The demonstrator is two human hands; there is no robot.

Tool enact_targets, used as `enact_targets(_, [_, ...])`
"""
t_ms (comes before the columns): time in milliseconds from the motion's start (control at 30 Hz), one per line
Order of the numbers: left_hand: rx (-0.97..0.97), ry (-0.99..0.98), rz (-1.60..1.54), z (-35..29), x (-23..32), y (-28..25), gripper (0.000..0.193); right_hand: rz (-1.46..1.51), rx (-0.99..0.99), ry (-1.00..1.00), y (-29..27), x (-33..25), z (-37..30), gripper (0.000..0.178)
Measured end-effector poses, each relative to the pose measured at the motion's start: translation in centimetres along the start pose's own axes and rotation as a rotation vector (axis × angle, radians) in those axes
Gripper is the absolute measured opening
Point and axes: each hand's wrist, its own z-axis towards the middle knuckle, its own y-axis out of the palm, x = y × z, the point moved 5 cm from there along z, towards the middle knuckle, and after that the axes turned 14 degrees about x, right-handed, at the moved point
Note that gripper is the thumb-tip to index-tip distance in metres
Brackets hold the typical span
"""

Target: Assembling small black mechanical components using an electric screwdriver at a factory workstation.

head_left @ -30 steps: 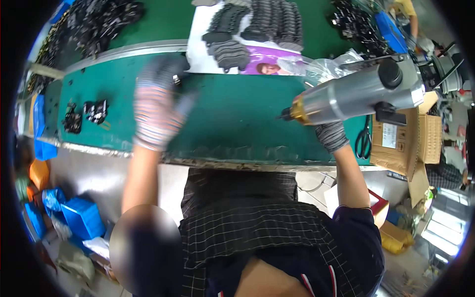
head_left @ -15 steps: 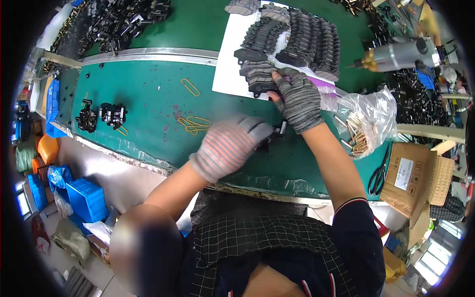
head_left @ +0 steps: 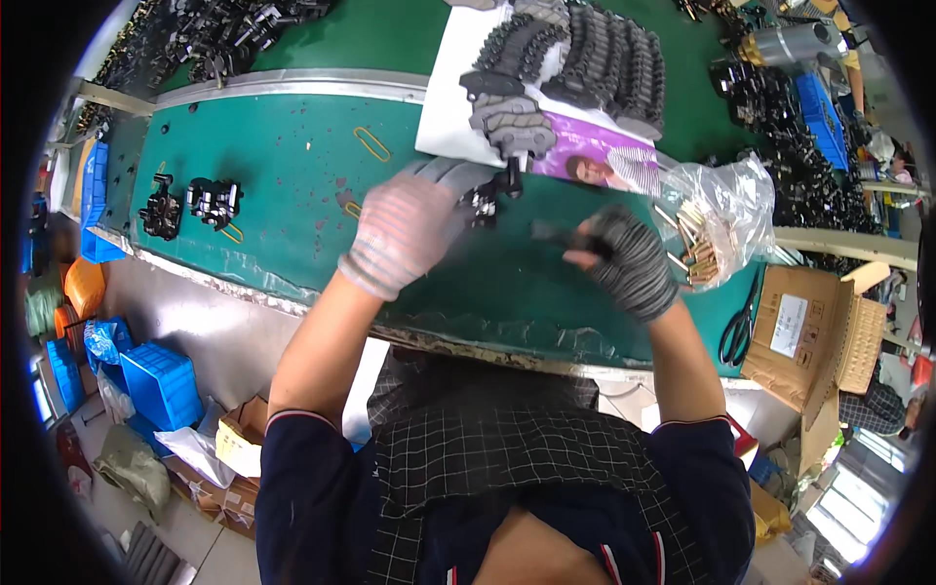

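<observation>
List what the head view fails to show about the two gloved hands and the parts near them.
- Left hand: motion-blurred, so its grip on the black part is unclear.
- Right hand: fingers curl over a small dark piece, hiding its shape.
- Clear bag: its brass-coloured contents are too small to identify.

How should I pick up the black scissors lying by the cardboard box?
The scissors lie flat at the right end of the green table, next to the cardboard box, with the handle loops toward the near edge and the blades pointing away. Probably best to come from above on the near side and take the loops, since they are rounded and open, away from the blades.
</observation>
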Motion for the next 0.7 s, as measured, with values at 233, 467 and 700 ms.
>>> enact_targets(233, [0.112, 0.173, -0.005, -0.1, 4.8, -0.3, 0.038, 0.098, -0.022, -0.077, 1.7, -0.7, -4.0, 0.034])
enact_targets(467, [-0.078, 0.039, -0.072, -6.1, 4.5, 2.0, 0.031, 0.183, -0.025, -0.143, 1.8, -0.4, -4.5, 0.028])
enact_targets(700, [0.208, -0.063, -0.05, -3.3, 0.5, -1.3, 0.026, 0.161, 0.24, -0.244, 2.8, -3.5, 0.1, 0.028])
